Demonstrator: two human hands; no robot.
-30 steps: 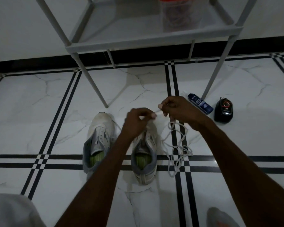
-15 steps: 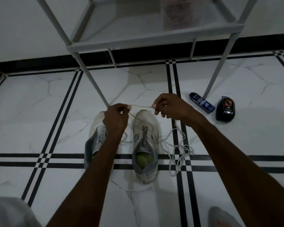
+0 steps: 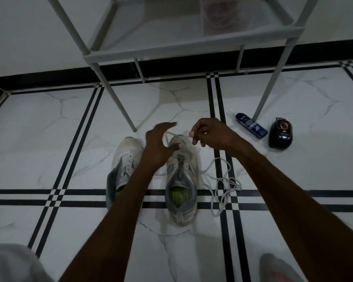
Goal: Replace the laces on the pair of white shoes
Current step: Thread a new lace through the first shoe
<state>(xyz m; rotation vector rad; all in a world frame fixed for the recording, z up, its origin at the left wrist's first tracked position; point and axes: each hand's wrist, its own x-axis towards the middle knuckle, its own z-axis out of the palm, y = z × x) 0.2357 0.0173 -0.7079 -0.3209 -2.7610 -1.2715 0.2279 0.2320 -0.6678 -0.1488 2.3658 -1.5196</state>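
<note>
Two white and grey shoes stand side by side on the tiled floor, toes pointing away from me. The left shoe [image 3: 125, 159] shows bare eyelets and is partly covered by my forearm. Over the toe of the right shoe [image 3: 181, 192], my left hand [image 3: 158, 144] has its fingers spread, with a white lace [image 3: 222, 186] running in a loop between forefinger and thumb. My right hand [image 3: 212, 135] pinches the lace near its end, just right of the left hand. The rest of the lace trails in loose coils on the floor to the right of that shoe.
A grey metal rack [image 3: 192, 45] stands over the floor just beyond the shoes, its legs coming down left and right of my hands. A blue bottle [image 3: 251, 125] and a black device [image 3: 280, 133] lie at the right. My knee [image 3: 12, 263] and socked foot [image 3: 277, 268] show at the bottom.
My hands have come closer together above the right shoe's toe. The left hand moved right and spread its fingers; the stretched lace between the hands now forms a small loop.
</note>
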